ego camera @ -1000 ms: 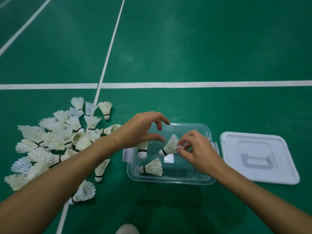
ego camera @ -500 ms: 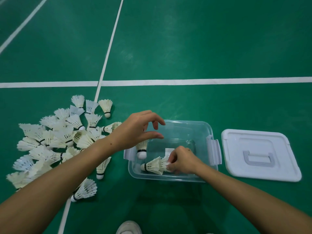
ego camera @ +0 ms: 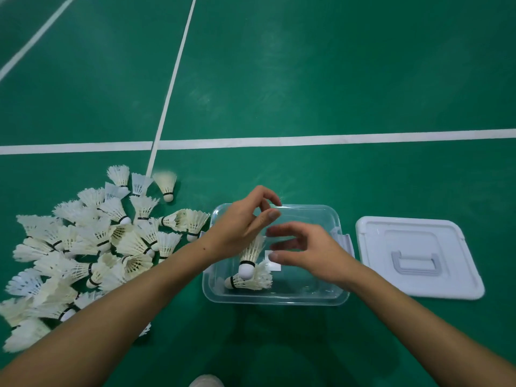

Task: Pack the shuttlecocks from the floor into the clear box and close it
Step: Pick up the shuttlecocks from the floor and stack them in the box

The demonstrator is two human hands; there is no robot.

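The clear box (ego camera: 279, 300) sits open on the green floor in front of me. One white shuttlecock (ego camera: 251, 282) lies on its side in the box's near left corner. My left hand (ego camera: 240, 222) hovers over the box's left part, with a second shuttlecock (ego camera: 250, 254) hanging cork-down from under its palm; its thumb and forefinger are spread. My right hand (ego camera: 310, 252) is above the middle of the box, fingers apart and holding nothing. A big pile of shuttlecocks (ego camera: 92, 247) covers the floor left of the box.
The box's white lid (ego camera: 446, 275) lies flat, handle up, just right of the box. White court lines (ego camera: 307, 141) run across the floor behind. The tip of a shoe (ego camera: 206, 382) shows at the bottom edge.
My right hand lowered a shuttlecock into the box, let it go, and has risen open. My left hand shifted slightly right over the box with its shuttlecock.
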